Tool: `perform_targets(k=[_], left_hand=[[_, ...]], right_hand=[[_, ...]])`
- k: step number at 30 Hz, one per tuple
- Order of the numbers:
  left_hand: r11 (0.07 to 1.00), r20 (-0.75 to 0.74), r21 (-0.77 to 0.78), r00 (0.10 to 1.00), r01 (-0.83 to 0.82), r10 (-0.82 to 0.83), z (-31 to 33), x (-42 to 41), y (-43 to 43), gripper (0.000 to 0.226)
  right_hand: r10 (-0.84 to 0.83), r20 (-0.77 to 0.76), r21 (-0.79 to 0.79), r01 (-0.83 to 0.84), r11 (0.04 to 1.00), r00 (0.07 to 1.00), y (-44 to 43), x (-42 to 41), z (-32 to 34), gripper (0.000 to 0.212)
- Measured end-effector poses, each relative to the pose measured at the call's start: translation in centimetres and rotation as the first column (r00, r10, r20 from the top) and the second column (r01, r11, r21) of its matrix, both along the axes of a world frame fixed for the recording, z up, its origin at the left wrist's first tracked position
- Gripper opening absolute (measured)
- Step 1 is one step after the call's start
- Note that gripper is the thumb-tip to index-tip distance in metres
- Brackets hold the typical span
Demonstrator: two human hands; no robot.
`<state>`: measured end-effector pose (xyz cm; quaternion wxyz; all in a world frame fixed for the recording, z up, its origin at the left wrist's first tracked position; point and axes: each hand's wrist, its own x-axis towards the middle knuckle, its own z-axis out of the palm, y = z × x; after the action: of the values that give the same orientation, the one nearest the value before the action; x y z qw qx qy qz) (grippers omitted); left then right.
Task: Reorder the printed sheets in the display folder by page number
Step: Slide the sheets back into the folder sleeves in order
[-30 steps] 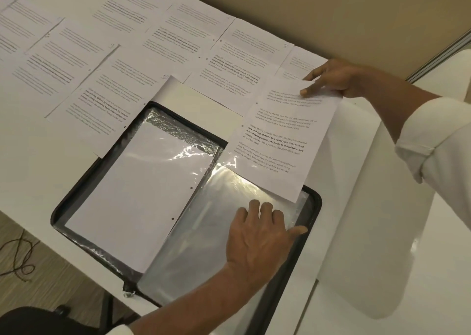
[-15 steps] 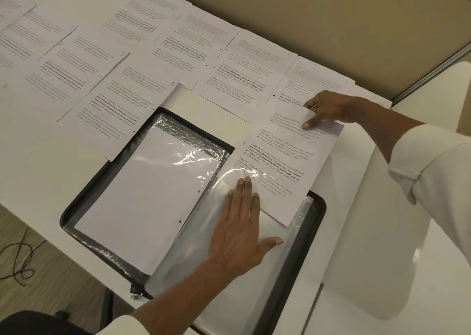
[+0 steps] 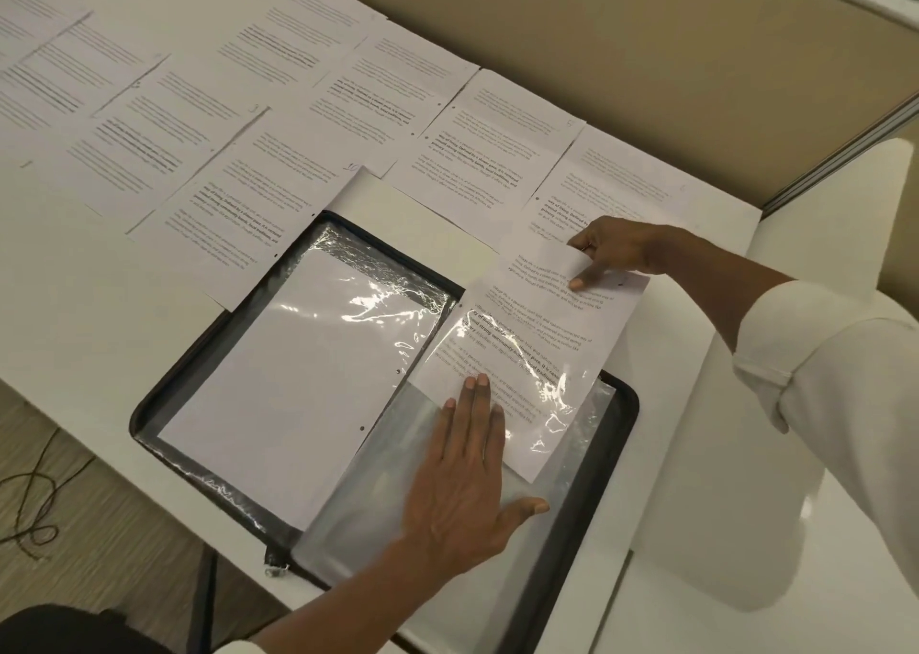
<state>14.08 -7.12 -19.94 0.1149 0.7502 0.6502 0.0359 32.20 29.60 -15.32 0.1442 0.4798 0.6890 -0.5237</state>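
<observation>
Your right hand (image 3: 611, 248) pinches the far end of the printed sheet (image 3: 537, 340), whose long axis runs into the display folder (image 3: 621, 434)'s right sleeve (image 3: 378, 519), lower part under plastic, while your left hand (image 3: 462, 474) presses flat there, fingers (image 3: 480, 400) straight.

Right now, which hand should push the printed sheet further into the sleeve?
Right. The right hand pinches the top edge of the printed sheet, outside the plastic sleeve. The left hand lies flat on the sleeve, fingers straight, pinning it to the display folder.
</observation>
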Motion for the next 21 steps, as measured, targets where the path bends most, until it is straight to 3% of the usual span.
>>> perform_targets(k=[10,16,21], left_hand=[[0.994,0.047,-0.030,0.993,0.107,-0.105,0.7,0.3,-2.5,0.116],[0.997,0.050,-0.016,0.996,0.073,-0.072,0.8,-0.3,-2.6,0.115],[0.998,0.043,-0.045,0.998,0.052,-0.050,0.5,-1.0,-1.9,0.114]], right_hand=[[-0.025,0.067,0.091,0.019,0.996,0.997,2.1,1.5,1.4,0.035],[0.066,0.076,0.101,-0.073,0.992,0.995,2.0,-1.0,1.7,0.029],[0.154,0.126,0.057,-0.162,0.985,0.980,0.9,-3.4,0.7,0.037]])
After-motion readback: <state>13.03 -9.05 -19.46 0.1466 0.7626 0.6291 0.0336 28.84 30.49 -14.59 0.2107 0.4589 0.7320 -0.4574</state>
